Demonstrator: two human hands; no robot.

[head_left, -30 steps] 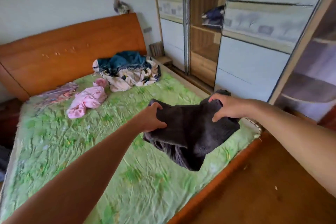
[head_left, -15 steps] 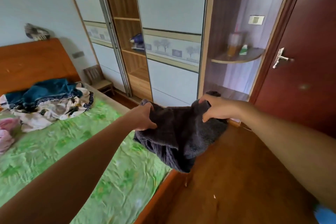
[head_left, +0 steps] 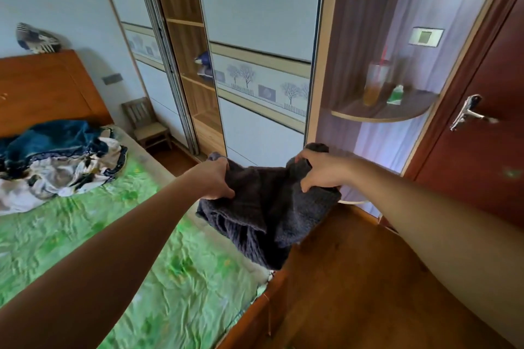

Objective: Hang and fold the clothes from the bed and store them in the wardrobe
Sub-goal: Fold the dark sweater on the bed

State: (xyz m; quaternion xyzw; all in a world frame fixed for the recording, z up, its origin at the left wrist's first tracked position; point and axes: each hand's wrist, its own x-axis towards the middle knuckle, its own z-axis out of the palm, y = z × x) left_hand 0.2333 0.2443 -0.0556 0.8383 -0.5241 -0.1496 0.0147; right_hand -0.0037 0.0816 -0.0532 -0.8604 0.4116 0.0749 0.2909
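Over the corner of the bed [head_left: 85,249], where the green sheet meets the wooden floor [head_left: 354,292], I hold the dark grey garment [head_left: 263,207] in the air with both arms stretched out; my left hand [head_left: 217,178] grips one upper edge with curled fingers, my right hand [head_left: 320,171] clenches the other, and the cloth sags between them in a loose bunch; its lowest fold hangs near the corner of the bed frame [head_left: 255,312]. The first risk, I think, is here: the garment is bunched and not flat, so if I loosen one hand to find a better hold, the thick cloth may slip to the floor, or the hanging part may catch on the frame. Farther away, the heap of clothes [head_left: 56,156] lies on the bed near the headboard, not yet sorted; a small chair [head_left: 147,125] stands between the bed and the wardrobe [head_left: 255,8], and I could knock against it if I walk there looking only at my hands. The wardrobe shows one narrow open section [head_left: 195,37] with shelves, and a dark folded thing [head_left: 204,65] lies on one of them; a bulky bundle may snag on the sliding door or push that thing out of place.
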